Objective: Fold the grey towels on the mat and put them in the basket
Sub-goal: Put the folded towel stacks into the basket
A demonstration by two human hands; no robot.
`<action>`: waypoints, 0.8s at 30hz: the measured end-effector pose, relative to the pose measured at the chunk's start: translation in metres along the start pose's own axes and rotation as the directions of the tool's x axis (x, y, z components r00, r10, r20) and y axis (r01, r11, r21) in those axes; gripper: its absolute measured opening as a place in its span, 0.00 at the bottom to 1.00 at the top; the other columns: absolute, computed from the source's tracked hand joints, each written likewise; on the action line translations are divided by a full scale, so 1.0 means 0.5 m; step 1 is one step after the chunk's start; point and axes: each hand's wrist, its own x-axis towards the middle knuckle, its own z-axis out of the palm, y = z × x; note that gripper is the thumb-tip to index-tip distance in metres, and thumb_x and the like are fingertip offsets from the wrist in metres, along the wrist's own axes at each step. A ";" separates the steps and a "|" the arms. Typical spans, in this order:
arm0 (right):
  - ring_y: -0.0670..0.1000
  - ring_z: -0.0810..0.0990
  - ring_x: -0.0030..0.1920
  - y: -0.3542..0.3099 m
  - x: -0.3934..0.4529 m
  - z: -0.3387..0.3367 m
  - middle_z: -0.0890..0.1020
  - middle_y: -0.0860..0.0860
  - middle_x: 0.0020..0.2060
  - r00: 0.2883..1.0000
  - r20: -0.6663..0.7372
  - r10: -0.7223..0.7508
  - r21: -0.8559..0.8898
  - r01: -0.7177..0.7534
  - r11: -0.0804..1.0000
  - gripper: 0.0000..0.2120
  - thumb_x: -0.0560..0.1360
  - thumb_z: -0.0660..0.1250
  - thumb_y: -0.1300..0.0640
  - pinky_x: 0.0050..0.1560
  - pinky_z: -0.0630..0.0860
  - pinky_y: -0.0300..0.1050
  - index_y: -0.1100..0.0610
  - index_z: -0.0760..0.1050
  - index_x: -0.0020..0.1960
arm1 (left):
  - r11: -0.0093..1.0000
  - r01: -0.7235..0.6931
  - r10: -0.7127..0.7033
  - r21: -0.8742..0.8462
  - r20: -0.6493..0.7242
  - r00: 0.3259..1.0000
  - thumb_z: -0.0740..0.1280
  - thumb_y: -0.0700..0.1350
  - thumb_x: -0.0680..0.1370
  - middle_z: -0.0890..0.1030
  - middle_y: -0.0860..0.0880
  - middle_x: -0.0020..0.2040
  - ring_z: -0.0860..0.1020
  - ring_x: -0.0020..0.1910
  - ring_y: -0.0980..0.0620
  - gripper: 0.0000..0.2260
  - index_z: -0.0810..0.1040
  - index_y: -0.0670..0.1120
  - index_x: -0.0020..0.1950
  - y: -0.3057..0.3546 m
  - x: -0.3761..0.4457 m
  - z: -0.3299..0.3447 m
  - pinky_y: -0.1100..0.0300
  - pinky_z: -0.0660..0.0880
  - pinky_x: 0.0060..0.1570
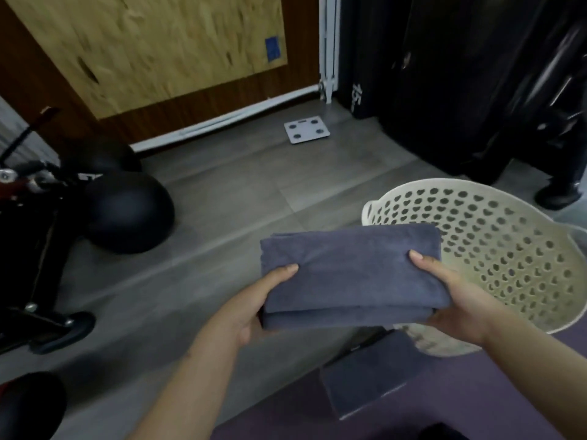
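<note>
Head view: left hand (254,308) and right hand (457,300) grip the folded grey terry towel (352,274) beside the cream perforated plastic basket (508,249).

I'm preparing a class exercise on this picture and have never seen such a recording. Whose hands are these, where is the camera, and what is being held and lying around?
There is no machine: a person wears a camera on the head, looking down at their own hands. The left hand and right hand each grip one end of a folded grey towel, held in the air beside a white perforated basket. Below, another grey towel lies at the edge of a purple mat. Black exercise balls and a bathroom scale sit on the floor.
</note>
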 end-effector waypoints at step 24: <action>0.55 0.83 0.52 0.017 0.511 -0.726 0.84 0.54 0.52 0.938 -0.256 0.235 0.302 -0.153 0.941 0.33 0.61 0.78 0.39 0.54 0.79 0.51 0.53 0.76 0.62 | 0.969 0.246 -0.248 -0.036 -0.135 0.959 0.70 0.60 0.72 0.66 0.48 0.73 0.69 0.69 0.42 0.35 0.64 0.49 0.74 -0.095 0.722 0.614 0.47 0.71 0.62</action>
